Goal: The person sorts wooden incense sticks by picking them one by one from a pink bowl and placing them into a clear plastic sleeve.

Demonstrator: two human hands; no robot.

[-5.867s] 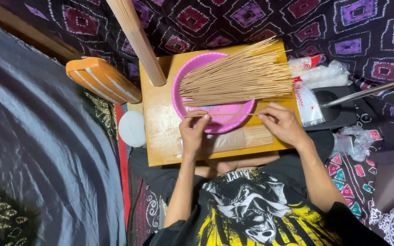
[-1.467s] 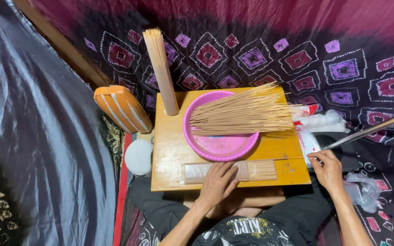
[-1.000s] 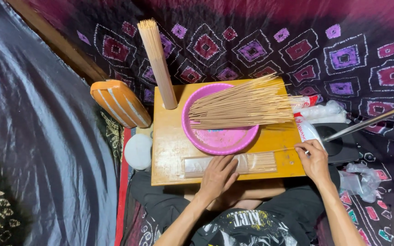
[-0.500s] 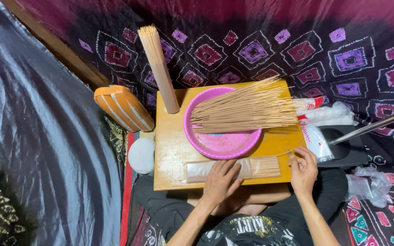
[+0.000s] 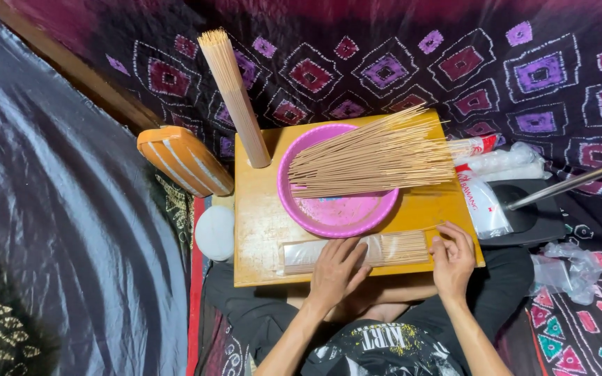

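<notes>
Head view, looking down on a yellow wooden worktop [image 5: 263, 223] set over the seated person's lap. Left hand [image 5: 336, 268]: palm down, fingers [image 5: 346, 252] slightly spread, pressing flat on a clear plastic sleeve [image 5: 315, 252] that lies along the near edge of the worktop and holds a row of thin sticks. Right hand [image 5: 453, 259]: at the sleeve's right end, fingers curled and pinching a single stick [image 5: 430, 228] at the sleeve's mouth. Pink bowl [image 5: 336, 212]: centre of the worktop, just behind the sleeve. Loose stick bundle [image 5: 377, 157]: lies across the bowl's rim, fanned toward the right. Tight upright bundle [image 5: 235, 97]: stands at the worktop's far left corner, leaning. Orange block with pale stripes [image 5: 184, 160]: off the left edge. White round lid [image 5: 215, 232]: below the block, beside the worktop. Plastic packets [image 5: 489, 181]: off the right edge, one white, others clear. Metal rod [image 5: 573, 181]: far right, over a black tray [image 5: 534, 216]. Patterned purple cloth [image 5: 419, 56]: backdrop.
</notes>
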